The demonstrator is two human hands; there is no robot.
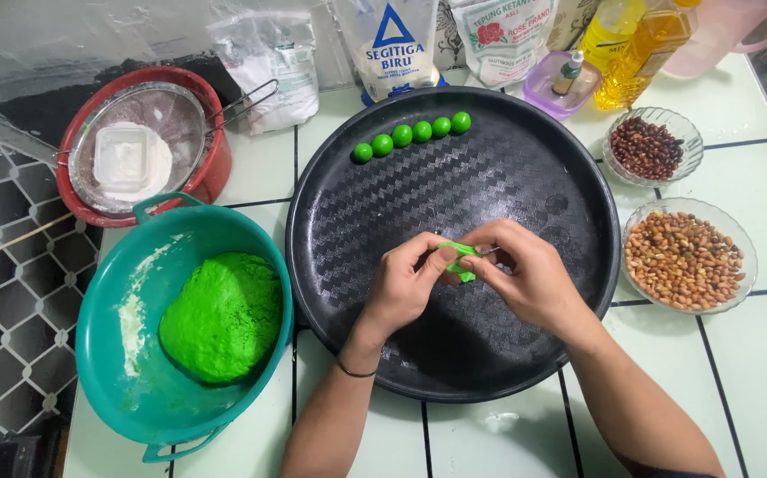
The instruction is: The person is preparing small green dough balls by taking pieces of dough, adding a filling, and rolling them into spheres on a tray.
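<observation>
Head view: a small piece of green dough (461, 259) is pinched between the closed fingers of the left hand (406, 283) and right hand (529, 274) over the round black tray (525, 168). Five green balls (412, 134) are lined up at the tray's 12 o'clock; the teal bowl of dough (118, 265) is set at 9 o'clock.

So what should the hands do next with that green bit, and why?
Probably pinch it closed and roll it round: the left hand and right hand hold a flattened dough piece, while five finished balls sit on the black tray.
</observation>
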